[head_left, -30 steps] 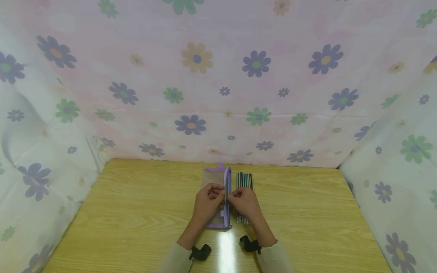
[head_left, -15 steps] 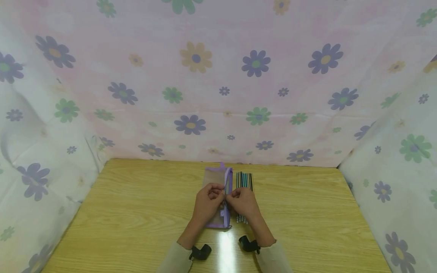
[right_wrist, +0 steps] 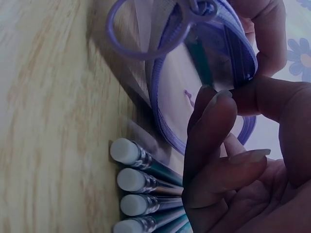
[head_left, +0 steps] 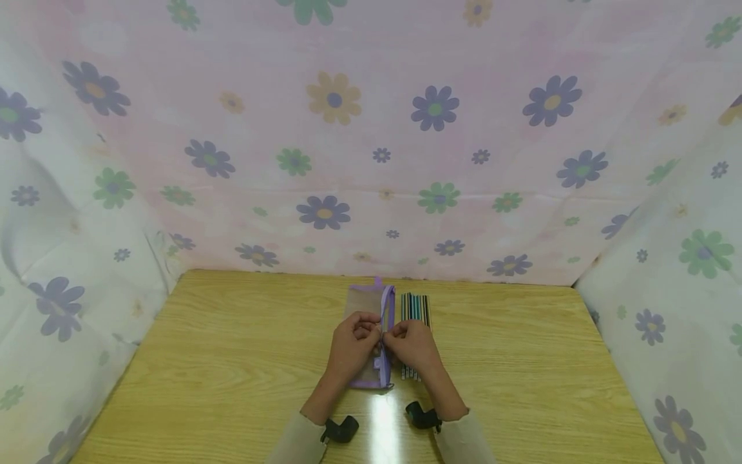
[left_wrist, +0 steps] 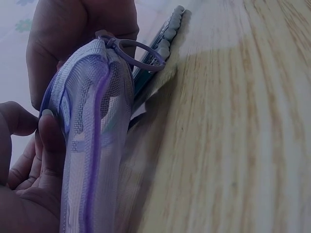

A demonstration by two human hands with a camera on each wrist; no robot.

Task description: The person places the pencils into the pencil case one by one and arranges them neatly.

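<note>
A mesh zip pencil case (head_left: 361,301) with purple trim lies upright on the table, its long opening on the right side. My left hand (head_left: 350,343) pinches the left edge of that opening between thumb and fingertips. Opposite it, my right hand (head_left: 416,345) has thumb and index pressed together at the other edge. In the right wrist view a green pencil (right_wrist: 200,60) shows inside the case, its end at my fingertips; I cannot tell whether they pinch it too. A purple ring (right_wrist: 167,46) hangs from the case's near end.
Several striped pencils (head_left: 414,306) lie side by side just right of the case, partly under my right hand, their white erasers (right_wrist: 125,151) toward me. The wood-grain table (head_left: 243,348) is bounded by flowered cloth (head_left: 406,174) at back and sides. Both wrists carry black cameras (head_left: 342,428).
A dark pencil along the opening has dropped out of sight into the case. The case's opening shows wider at its far part. My right fingertips shifted slightly left; my left hand stayed put.
</note>
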